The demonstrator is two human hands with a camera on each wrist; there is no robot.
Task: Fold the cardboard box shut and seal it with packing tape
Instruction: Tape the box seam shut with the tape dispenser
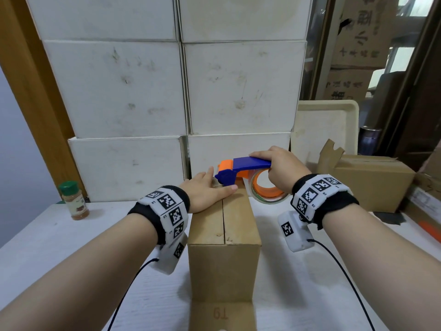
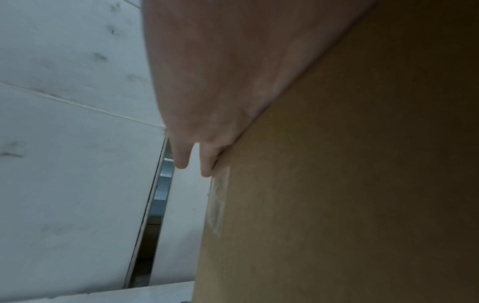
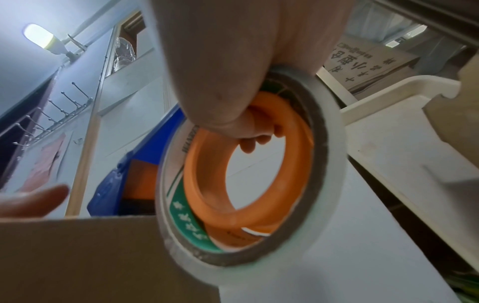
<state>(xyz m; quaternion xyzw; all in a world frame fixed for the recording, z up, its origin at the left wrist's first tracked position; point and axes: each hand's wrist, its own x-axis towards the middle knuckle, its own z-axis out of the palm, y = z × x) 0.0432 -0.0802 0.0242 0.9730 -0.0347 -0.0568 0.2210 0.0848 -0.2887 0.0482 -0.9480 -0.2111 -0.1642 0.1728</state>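
A tall brown cardboard box (image 1: pixel 224 259) stands on the white table in front of me, its two top flaps folded down and meeting at a centre seam (image 1: pixel 223 218). My left hand (image 1: pixel 210 191) lies flat on the far left of the box top, fingers straight. My right hand (image 1: pixel 276 168) grips a blue and orange tape dispenser (image 1: pixel 241 169) with a roll of clear tape (image 3: pixel 249 174); its fingers curl through the orange core. The dispenser's front end sits at the far edge of the box top. In the left wrist view my left hand's fingertips (image 2: pixel 204 168) reach past the box's (image 2: pixel 337 184) edge.
Stacked white boxes (image 1: pixel 181 91) rise right behind the box. A spice jar (image 1: pixel 74 199) with a green lid stands at the left. Another brown carton (image 1: pixel 367 182) and a cream tray (image 1: pixel 327 130) are at the right. A loose flap (image 1: pixel 220 314) lies at the box's foot.
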